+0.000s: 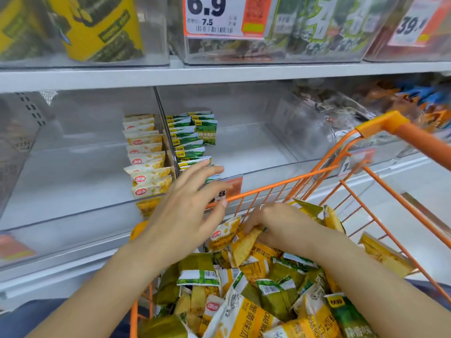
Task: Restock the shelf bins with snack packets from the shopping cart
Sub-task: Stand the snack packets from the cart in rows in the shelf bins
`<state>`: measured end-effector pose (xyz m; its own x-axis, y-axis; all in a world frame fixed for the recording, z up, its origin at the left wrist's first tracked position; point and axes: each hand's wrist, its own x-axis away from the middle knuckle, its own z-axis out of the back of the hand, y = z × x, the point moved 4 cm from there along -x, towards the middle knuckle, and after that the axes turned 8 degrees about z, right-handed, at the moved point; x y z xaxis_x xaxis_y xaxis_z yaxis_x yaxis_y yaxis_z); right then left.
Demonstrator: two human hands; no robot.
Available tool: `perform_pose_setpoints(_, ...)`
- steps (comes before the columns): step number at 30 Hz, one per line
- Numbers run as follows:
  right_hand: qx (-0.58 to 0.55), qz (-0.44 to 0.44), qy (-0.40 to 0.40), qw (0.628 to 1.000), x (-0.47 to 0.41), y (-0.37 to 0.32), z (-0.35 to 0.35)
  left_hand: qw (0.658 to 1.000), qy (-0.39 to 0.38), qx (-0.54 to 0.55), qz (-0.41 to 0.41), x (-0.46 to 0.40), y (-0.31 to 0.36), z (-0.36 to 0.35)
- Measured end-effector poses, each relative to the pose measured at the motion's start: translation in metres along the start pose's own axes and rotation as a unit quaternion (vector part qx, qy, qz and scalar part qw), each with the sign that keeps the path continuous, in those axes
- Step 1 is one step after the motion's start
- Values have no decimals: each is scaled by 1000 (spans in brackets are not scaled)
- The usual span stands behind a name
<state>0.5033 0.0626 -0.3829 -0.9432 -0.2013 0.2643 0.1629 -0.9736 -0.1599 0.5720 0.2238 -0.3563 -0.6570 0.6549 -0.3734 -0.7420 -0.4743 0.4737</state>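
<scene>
A: Finger state, right hand (283,226)?

B: Fingers curled down into the cart (302,178), pinching a yellow packet (244,245) near the cart's front rim. Grip is at one corner only — judged shallow.

A: Left hand (188,206)?

B: Fingers straight and spread wide, holding nothing. It hovers over the front edge of the bin (73,211), just in front of the green row (189,140).

A: Where is the stock?

B: Loose yellow and green packets fill the cart, mixed. In the bin, the yellow row (146,157) stands left of the divider (168,142), the green row right of it.

A: Failure modes?

B: Three, as judgements. One — a corner pinch may let the packet slip on the lift and drop between the cart rim and the bin's front edge. Two — the spread left hand sits close to the front green packets; a sweep could topple the row. Three — the mixed pile invites a yellow packet landing right of the divider.
</scene>
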Motion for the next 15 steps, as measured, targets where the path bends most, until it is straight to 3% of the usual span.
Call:
perform_pose_setpoints(3, -68, 0, 66, 996, 5, 4, 12, 998, 24, 59, 2, -2, 1, 6)
perform_pose_setpoints(6, -296, 12, 179, 938, 16, 5, 30, 984, 26, 168, 45, -2, 4, 13)
perform_pose_setpoints(9, -427, 39, 239, 871, 21, -1, 38, 947, -69, 295, 111, 0, 5, 8)
perform_pose_setpoints(12, -455, 41, 260, 851, 21, -7, 39, 924, -193, 301, 134, 3, 7, -5)
perform_pose_setpoints(15, -466, 36, 292, 834, 20, -12, 43, 904, -230, 335, 130, 5, 11, -7)
